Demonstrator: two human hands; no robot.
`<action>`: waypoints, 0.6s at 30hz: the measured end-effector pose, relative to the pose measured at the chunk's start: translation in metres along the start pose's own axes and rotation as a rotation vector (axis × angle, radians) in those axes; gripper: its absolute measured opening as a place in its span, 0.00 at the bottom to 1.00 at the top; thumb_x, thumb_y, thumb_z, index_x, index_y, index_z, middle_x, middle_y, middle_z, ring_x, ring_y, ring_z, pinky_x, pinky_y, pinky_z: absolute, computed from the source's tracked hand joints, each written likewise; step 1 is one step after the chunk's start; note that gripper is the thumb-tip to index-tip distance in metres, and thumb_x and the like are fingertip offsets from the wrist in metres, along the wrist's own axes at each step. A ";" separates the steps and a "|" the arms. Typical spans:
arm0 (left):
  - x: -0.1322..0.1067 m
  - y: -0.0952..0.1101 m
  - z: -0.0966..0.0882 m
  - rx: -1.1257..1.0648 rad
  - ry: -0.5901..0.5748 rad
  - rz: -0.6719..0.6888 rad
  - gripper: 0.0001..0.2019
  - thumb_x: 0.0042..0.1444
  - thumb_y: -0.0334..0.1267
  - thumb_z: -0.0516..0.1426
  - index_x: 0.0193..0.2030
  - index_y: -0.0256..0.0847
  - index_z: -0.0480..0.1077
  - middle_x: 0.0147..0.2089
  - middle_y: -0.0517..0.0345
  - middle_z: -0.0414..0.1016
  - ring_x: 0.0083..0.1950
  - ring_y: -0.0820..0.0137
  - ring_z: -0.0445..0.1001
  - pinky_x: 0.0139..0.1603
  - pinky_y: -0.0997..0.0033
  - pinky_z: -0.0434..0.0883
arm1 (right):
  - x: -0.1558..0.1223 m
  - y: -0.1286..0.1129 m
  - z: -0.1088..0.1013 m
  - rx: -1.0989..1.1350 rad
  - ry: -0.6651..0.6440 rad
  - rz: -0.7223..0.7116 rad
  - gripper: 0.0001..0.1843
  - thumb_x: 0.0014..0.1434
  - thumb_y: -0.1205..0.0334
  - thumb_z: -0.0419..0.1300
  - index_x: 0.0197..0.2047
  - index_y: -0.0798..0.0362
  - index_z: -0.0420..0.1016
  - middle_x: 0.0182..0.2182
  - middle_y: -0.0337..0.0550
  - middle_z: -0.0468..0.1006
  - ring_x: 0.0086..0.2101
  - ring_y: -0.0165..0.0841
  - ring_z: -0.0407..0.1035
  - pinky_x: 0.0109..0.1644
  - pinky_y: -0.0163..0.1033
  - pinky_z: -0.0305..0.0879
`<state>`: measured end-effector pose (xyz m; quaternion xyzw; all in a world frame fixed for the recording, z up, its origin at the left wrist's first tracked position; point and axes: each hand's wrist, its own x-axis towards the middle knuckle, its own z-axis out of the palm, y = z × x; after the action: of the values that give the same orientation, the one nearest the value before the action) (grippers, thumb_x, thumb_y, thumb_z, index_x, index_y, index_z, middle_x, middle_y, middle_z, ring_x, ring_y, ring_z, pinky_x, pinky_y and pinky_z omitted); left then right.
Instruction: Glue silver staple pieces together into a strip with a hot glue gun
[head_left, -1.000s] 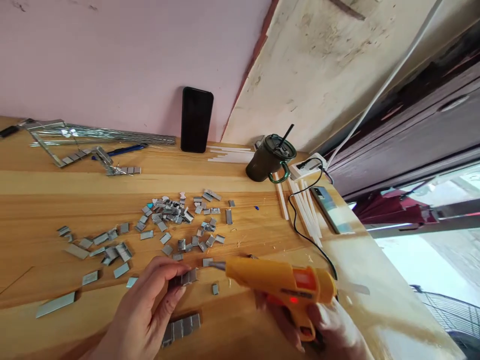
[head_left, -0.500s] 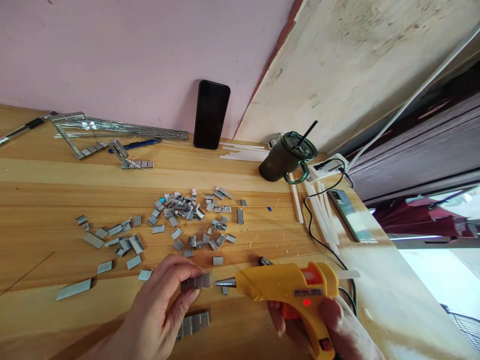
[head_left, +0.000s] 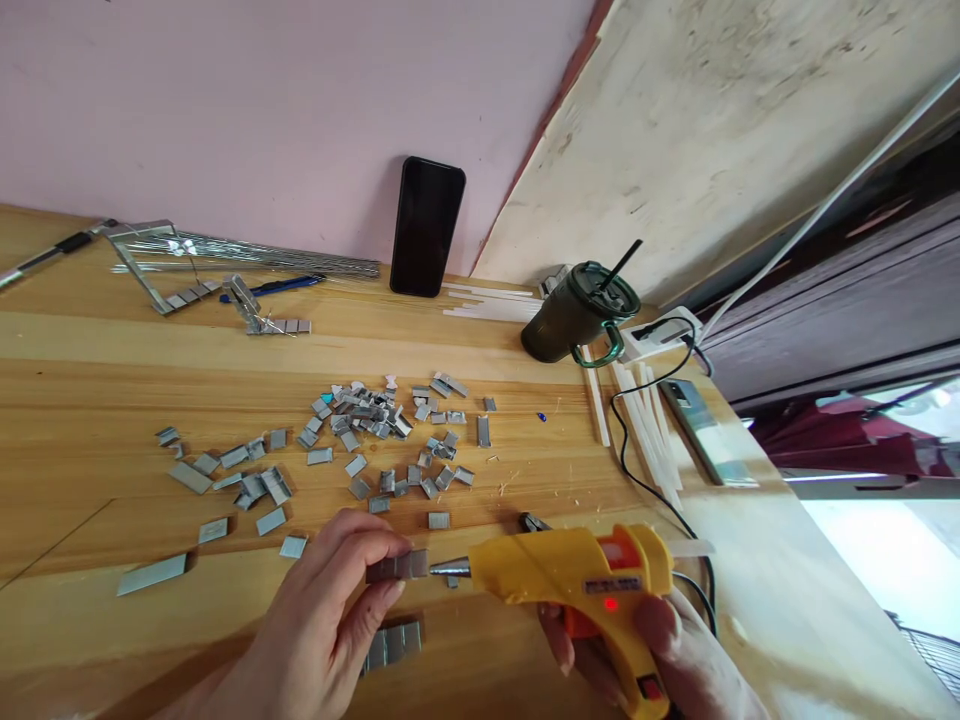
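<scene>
Between thumb and fingers, my left hand (head_left: 330, 610) pinches a short strip of joined grey metal pieces (head_left: 411, 564). My right hand (head_left: 675, 650) is wrapped round the handle of a yellow hot glue gun (head_left: 540, 565), fingers by its orange trigger; a red light glows on its side. The gun's metal nozzle points left, its tip right at the strip's right end; whether they touch I cannot tell. Below my left fingers lies another joined strip (head_left: 394, 645), partly hidden by the hand. Loose metal pieces (head_left: 367, 412) are scattered over the wooden table beyond.
Against the wall leans a black phone (head_left: 427, 228). A dark tumbler (head_left: 574, 315) with a straw stands near white glue sticks (head_left: 649, 430), a black cable (head_left: 622, 450) and another phone (head_left: 705, 430). Thin metal rods (head_left: 285, 256) and bent metal assemblies (head_left: 277, 325) lie at back left.
The glue gun's nozzle and the strip have come closer together, closing the small gap between them. Both hands keep their grips, and the camera view has shifted slightly.
</scene>
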<state>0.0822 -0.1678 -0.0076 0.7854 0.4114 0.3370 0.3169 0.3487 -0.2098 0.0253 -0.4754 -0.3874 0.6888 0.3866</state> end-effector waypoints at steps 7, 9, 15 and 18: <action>0.001 0.002 0.000 -0.030 0.019 -0.007 0.10 0.63 0.29 0.50 0.46 0.49 0.64 0.41 0.60 0.72 0.40 0.73 0.76 0.40 0.80 0.75 | -0.002 0.002 -0.002 -0.007 0.027 0.051 0.34 0.48 0.29 0.59 0.29 0.56 0.77 0.21 0.44 0.72 0.15 0.23 0.53 0.17 0.32 0.42; 0.000 0.003 0.002 -0.043 0.038 -0.021 0.09 0.63 0.29 0.50 0.46 0.49 0.64 0.40 0.61 0.72 0.40 0.74 0.76 0.40 0.80 0.74 | -0.003 0.002 -0.002 0.005 0.015 0.065 0.33 0.47 0.29 0.61 0.28 0.55 0.76 0.21 0.43 0.72 0.15 0.23 0.54 0.17 0.32 0.42; 0.001 0.001 0.003 -0.025 0.046 -0.018 0.09 0.63 0.30 0.50 0.46 0.49 0.64 0.41 0.60 0.72 0.40 0.73 0.76 0.39 0.80 0.74 | -0.002 0.003 -0.006 0.015 0.002 0.049 0.34 0.48 0.29 0.61 0.23 0.57 0.75 0.21 0.44 0.71 0.15 0.22 0.52 0.17 0.32 0.43; 0.002 0.000 0.001 -0.011 0.021 -0.001 0.09 0.63 0.29 0.51 0.46 0.48 0.64 0.41 0.60 0.72 0.40 0.74 0.76 0.39 0.81 0.74 | 0.002 0.002 -0.006 0.063 -0.094 0.037 0.34 0.48 0.29 0.62 0.26 0.58 0.76 0.18 0.40 0.69 0.14 0.21 0.53 0.16 0.30 0.43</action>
<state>0.0838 -0.1667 -0.0076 0.7799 0.4130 0.3474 0.3171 0.3537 -0.2077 0.0209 -0.4371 -0.3745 0.7292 0.3701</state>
